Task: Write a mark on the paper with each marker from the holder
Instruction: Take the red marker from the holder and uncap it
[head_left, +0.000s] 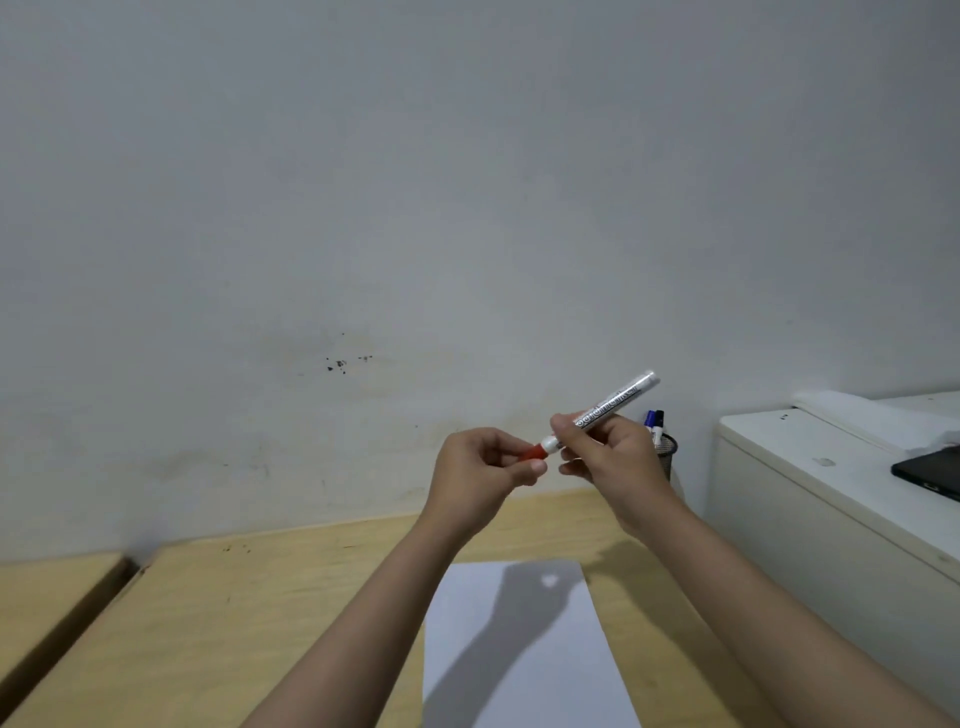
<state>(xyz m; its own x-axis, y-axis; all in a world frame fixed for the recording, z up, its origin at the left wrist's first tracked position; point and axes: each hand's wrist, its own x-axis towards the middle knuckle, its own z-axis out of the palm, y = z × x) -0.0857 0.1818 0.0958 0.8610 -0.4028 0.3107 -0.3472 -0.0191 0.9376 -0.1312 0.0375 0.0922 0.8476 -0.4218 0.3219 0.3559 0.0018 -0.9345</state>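
I hold a white marker (615, 397) with a red cap (534, 452) up in front of the wall, above the table. My right hand (608, 462) grips the marker's white barrel. My left hand (478, 470) pinches the red cap between thumb and fingers; the cap sits at the barrel's lower left end. A white sheet of paper (524, 670) lies on the wooden table below my arms, blank where visible. A black mesh holder (666, 454) stands at the table's back right, partly hidden by my right hand, with blue and dark markers (655, 422) sticking out.
The light wooden table (249, 623) meets the grey wall at the back. A gap separates it from another wooden surface (47, 587) at the left. A white cabinet (831, 499) stands to the right, bearing a black flat device (930, 473).
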